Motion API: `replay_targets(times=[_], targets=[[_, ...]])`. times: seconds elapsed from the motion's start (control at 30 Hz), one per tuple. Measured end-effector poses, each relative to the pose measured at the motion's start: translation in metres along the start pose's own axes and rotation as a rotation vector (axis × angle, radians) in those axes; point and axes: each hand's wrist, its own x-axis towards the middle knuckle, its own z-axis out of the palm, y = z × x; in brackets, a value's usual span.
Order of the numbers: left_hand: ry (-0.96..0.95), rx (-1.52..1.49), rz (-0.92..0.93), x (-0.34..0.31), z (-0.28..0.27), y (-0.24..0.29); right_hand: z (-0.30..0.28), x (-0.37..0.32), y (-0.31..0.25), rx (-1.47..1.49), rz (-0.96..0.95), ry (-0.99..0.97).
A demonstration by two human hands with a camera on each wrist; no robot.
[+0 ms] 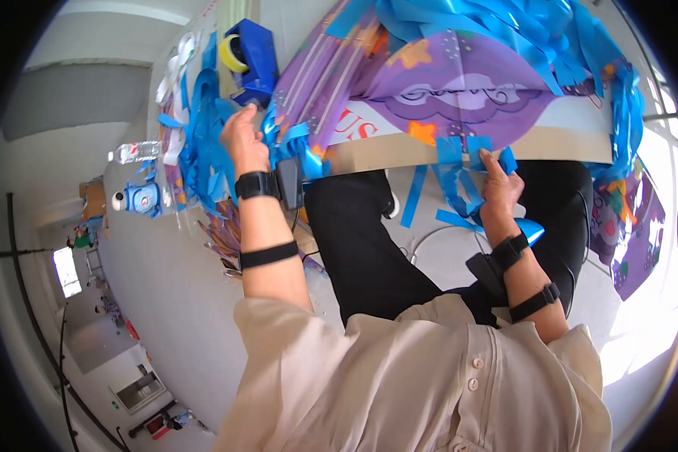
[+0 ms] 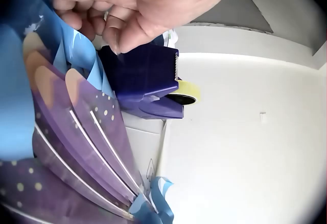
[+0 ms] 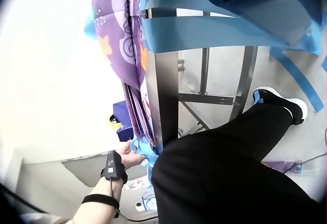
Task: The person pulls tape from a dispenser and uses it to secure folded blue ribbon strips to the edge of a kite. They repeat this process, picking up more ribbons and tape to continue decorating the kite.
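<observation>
My left hand (image 1: 246,141) is at the left end of a stack of purple printed sheets (image 2: 84,132), with pencil shapes on them. Its fingers are curled at a bunch of blue ribbon (image 2: 82,55), which partly passes behind them. Close beside it stands a dark blue tape dispenser (image 2: 140,76) with a roll of yellowish tape (image 2: 190,89). At the table's near edge my right hand (image 1: 501,188) pinches blue ribbon (image 1: 452,154), thumb toward the edge. Lengths of this ribbon drape over the edge and hang below. The right wrist view shows only a fingertip at its top.
A heap of blue ribbon (image 1: 497,38) covers the far side of the table. The table's metal edge (image 3: 163,96) runs just beyond the black-trousered legs (image 1: 361,241). At left are a water bottle (image 1: 135,152) and a blue-and-white flask (image 1: 139,198). Ribbon strips lie on the floor.
</observation>
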Motion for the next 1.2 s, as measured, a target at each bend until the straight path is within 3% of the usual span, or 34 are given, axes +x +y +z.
replay_targets(times=[0.1,0.17,0.23,0.3,0.4,0.7,1.1,1.2], targets=[[-0.279,-0.198,0.077,-0.082,0.027,0.021,-0.004,0.007,0.007,-0.049,0.01,0.008],[-0.586,-0.322,-0.097,-0.138,0.056,0.012,-0.002,0.002,0.003,0.003,-0.005,-0.016],[-0.705,-0.32,-0.358,-0.187,0.088,-0.006,-0.001,-0.001,0.001,0.042,-0.017,-0.02],[-0.751,-0.281,-0.494,-0.224,0.113,-0.027,0.001,-0.002,-0.001,0.021,-0.015,-0.003],[-0.748,-0.219,-0.6,-0.244,0.133,-0.042,-0.001,-0.003,-0.005,-0.011,-0.018,0.005],[-0.631,-0.062,-0.562,-0.256,0.147,-0.049,-0.001,0.004,0.008,0.077,-0.033,-0.027],[-0.545,0.036,-0.323,-0.258,0.161,-0.069,-0.003,0.005,0.006,0.024,0.025,-0.05],[-0.573,0.098,-0.161,-0.261,0.165,-0.07,-0.003,0.005,0.006,0.017,0.012,-0.063]])
